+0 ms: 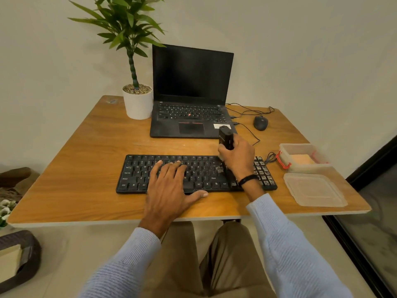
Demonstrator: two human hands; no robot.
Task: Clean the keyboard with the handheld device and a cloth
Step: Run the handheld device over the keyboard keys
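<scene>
Keyboard [193, 173] is pressed by the flat left hand [169, 190]; over its right keys, the handheld device [225, 137] is clamped upright in the right hand [238, 158].

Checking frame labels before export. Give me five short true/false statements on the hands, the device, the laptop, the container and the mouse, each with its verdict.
1. The right hand grips the handheld device upright over the right part of the keyboard. True.
2. The left hand holds a cloth. False: it lies flat on the keys with straight fingers and holds nothing.
3. The laptop is closed. False: it is open, with a dark screen.
4. The plastic container is open and its lid lies just in front of it. True.
5. The mouse sits left of the laptop. False: it is on the right.
</scene>
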